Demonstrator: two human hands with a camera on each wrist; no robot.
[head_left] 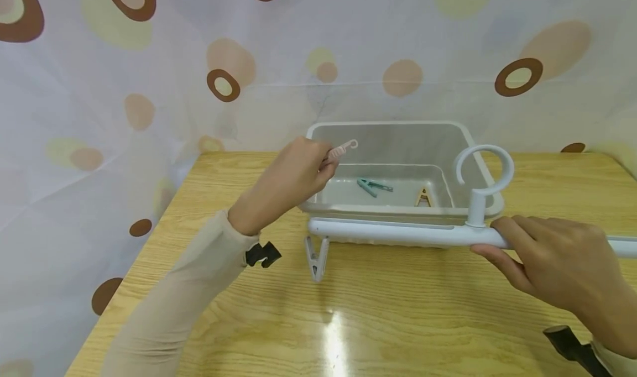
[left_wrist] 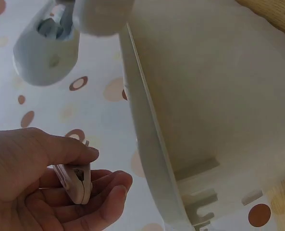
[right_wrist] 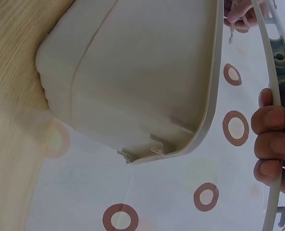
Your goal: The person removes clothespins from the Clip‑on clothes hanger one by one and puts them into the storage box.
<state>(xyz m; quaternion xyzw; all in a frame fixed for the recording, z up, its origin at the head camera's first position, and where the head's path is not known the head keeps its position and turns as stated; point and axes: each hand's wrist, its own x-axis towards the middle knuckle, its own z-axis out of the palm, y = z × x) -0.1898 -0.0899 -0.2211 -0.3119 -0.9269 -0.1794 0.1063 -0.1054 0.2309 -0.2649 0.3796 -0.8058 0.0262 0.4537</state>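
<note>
Where the pale cloth with brown, peach and yellow ovals (head_left: 74, 117) hangs at the far left, it borders the light wood-grain table (head_left: 239, 186) on which my work lies. My left arm reaches up and inward in a beige sleeve (head_left: 164, 305), with a small black bracket (head_left: 264, 254) at the cuff. My left hand (head_left: 293, 169) pinches a pale pink plastic clothespin (head_left: 343, 148) between thumb and fingers, its little hooked end pointing right, by the left side of an off-white rectangular plastic basin (head_left: 388, 128).

Just right of that wrist, a light grey plastic clip (head_left: 316, 258) hangs, narrow end down, under the left end of a long white plastic hanger bar (head_left: 388, 229). The bar runs across before the basin's near side; whether they touch, I cannot tell. Inside the basin, on its floor, lie a teal plastic clothespin (head_left: 370, 187) and, right of it, a yellow plastic clothespin (head_left: 423, 197).

Further right, the bar's round white hook (head_left: 510, 169) stands upright. Just beside it, my right hand (head_left: 557, 255) grips the bar, fingers curled round it, and another black bracket (head_left: 567, 341) shows by that wrist.
</note>
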